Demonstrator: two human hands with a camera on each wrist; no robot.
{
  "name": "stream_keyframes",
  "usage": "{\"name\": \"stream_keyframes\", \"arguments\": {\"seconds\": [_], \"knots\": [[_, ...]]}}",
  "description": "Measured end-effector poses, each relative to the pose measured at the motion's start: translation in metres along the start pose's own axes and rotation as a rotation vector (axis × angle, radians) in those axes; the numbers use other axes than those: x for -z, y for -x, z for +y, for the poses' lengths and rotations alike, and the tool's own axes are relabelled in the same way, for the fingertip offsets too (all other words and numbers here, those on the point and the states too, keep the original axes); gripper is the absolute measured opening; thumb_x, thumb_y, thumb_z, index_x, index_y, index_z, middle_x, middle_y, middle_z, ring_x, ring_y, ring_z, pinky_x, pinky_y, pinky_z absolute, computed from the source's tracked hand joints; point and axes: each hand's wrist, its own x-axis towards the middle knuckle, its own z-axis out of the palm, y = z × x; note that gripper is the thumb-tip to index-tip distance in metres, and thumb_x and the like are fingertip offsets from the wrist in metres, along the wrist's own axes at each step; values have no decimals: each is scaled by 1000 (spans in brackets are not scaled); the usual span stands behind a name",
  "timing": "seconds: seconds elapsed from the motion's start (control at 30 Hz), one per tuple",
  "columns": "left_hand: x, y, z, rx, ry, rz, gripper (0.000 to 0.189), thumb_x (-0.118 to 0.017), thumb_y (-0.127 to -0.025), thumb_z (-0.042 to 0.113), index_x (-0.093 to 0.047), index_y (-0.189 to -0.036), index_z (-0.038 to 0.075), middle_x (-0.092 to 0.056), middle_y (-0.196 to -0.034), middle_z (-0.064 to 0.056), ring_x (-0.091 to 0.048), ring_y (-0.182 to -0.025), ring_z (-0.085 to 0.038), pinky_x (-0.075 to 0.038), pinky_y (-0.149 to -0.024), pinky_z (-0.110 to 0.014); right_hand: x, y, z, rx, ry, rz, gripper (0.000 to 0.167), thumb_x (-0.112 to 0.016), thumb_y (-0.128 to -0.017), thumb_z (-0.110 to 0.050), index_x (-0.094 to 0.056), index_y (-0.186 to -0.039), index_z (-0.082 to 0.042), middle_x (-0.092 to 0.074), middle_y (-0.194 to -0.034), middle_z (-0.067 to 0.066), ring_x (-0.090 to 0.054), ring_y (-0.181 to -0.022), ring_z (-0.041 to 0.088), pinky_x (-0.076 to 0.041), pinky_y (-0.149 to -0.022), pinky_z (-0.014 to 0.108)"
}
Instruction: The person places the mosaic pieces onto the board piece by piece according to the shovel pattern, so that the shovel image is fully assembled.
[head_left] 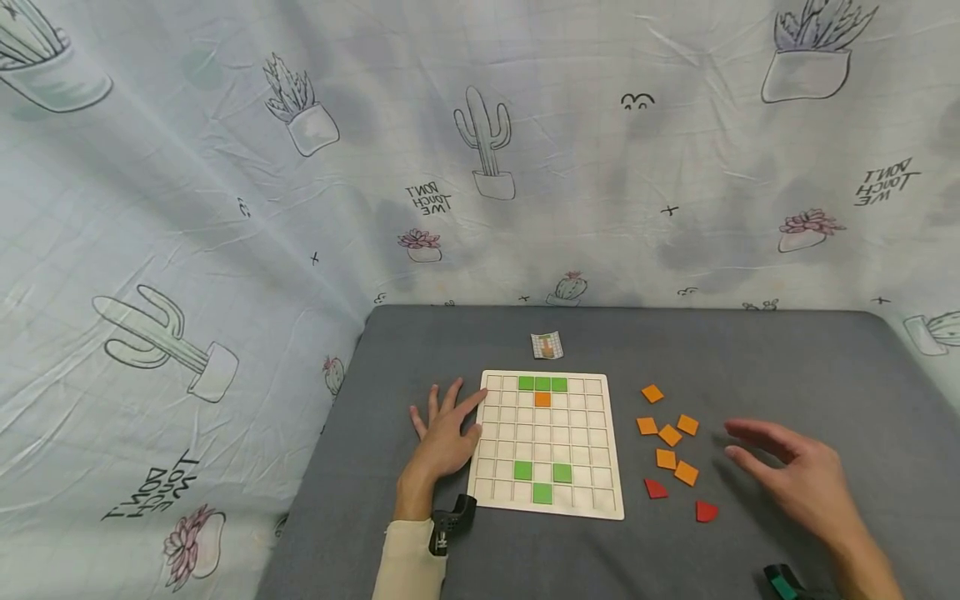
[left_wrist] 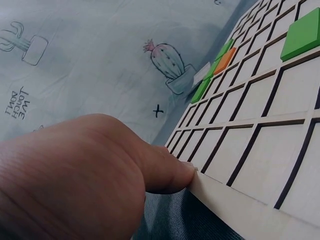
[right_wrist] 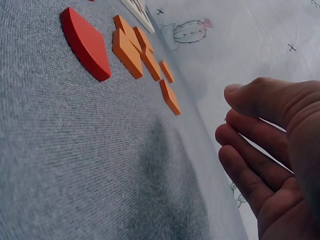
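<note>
A pale wooden grid board (head_left: 506,432) lies on the grey table. Three green square tiles (head_left: 542,384) fill part of its top row, an orange tile (head_left: 542,400) sits just below them, and three more green tiles (head_left: 542,493) lie near the bottom edge. My left hand (head_left: 444,437) rests at the board's left edge with fingers spread, its thumb touching the rim in the left wrist view. Over the table right of the loose orange tiles (head_left: 670,435), my right hand (head_left: 802,475) hovers with fingers loosely bent and nothing between them.
Two red quarter-round tiles (head_left: 707,511) lie below the orange ones, right of the board. Behind the board is a small printed card (head_left: 547,346) with a coloured pattern. A cactus-printed cloth (head_left: 570,167) hangs along the back and left of the table.
</note>
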Motion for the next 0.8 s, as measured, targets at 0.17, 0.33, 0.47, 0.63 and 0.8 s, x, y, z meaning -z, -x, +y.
{"name": "stream_keyframes", "arguments": {"seconds": [0.17, 0.33, 0.47, 0.63, 0.8], "knots": [[1, -1, 0, 32, -31, -23, 59, -62, -104, 12, -58, -162, 23, -26, -181, -19, 3, -169, -54, 17, -121, -85, 1, 0, 0, -17, 23, 5, 37, -93, -87, -10, -82, -122, -14, -73, -110, -30, -54, -101, -32, -44, -83, -5], [0, -2, -1, 30, -26, -27, 59, -62, -104, 12, -57, -162, 23, -25, -181, -19, 3, -168, -54, 17, -121, -85, 0, -2, 0, -20, 23, 7, 36, -93, -87, -11, -82, -121, -15, -76, -109, -27, -55, -100, -31, -44, -83, -5], [0, -1, -1, 27, -22, -26, 59, -61, -104, 12, -57, -162, 22, -26, -181, -19, 3, -168, -55, 18, -121, -85, -1, -4, 0, -3, 12, 10, 37, -94, -86, -11, -83, -121, -16, -75, -109, -30, -56, -101, -31, -44, -84, -5], [-1, 0, -3, 7, -6, -8, 59, -62, -102, 12, -58, -161, 21, -27, -179, -23, 2, -167, -58, 19, -120, -85, -5, -7, 0, 22, 8, 9, 38, -94, -85, -11, -83, -121, -16, -74, -110, -32, -55, -102, -33, -44, -84, -4], [-2, -1, -3, 3, -6, -9, 59, -62, -103, 12, -58, -161, 20, -27, -179, -24, 3, -167, -58, 20, -119, -86, -13, -11, 0, 32, 26, 6, 39, -94, -85, -9, -82, -122, -13, -82, -111, -11, -53, -102, -32, -45, -83, -4]]}}
